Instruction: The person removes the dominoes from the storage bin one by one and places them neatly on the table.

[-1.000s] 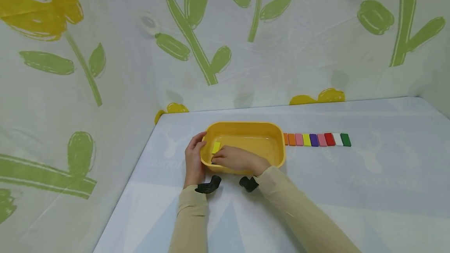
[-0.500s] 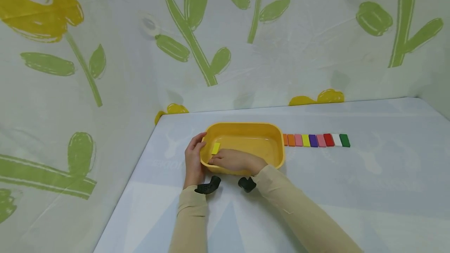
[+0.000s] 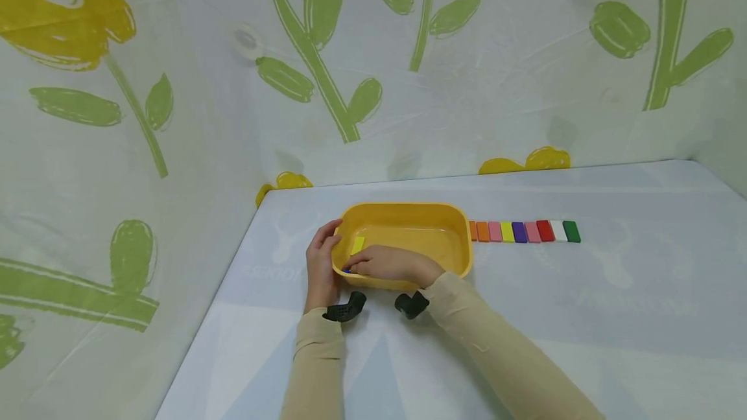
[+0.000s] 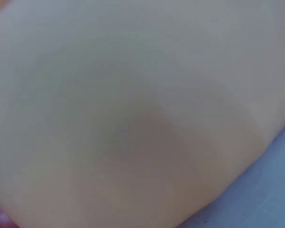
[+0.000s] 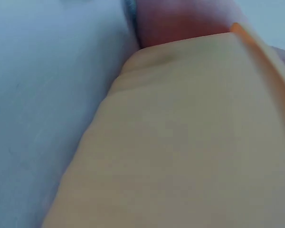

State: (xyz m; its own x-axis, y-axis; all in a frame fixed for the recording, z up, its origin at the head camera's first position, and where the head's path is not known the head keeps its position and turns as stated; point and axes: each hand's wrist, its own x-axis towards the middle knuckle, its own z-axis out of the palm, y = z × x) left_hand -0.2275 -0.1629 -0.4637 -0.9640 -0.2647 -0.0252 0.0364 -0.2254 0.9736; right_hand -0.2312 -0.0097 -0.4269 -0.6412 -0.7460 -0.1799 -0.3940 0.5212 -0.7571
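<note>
A yellow rectangular plastic tub (image 3: 408, 216) sits on the pale blue-grey cloth-covered worktop (image 3: 583, 316), toward its left rear corner. The left hand (image 3: 321, 268) curls round the tub's left end, thumb on the rim and fingers outside against the wall. The right hand (image 3: 391, 263) reaches over the near rim into the tub, fingers bent down at the near-left corner of the floor; a small blue piece (image 3: 347, 270) shows at its fingertips, but the head view does not show whether the fingers pinch it or only touch it. A flat yellow rectangular block (image 3: 358, 244) lies inside the tub just beyond those fingertips, near the left wall.

Just beside the tub's right end, a row of small flat coloured blocks (image 3: 525, 231) lies side by side on the worktop, running from orange through pink, yellow, purple, pink, red and white to green at the far right. The tub's right wall hides part of the first orange one.

Behind and to the left hangs a white fabric backdrop printed with green stems and yellow flowers (image 3: 327, 70). Both wrist views are blocked: the left by a blurred pale surface, the right by the tub's yellow outer wall (image 5: 190, 142) close up.
</note>
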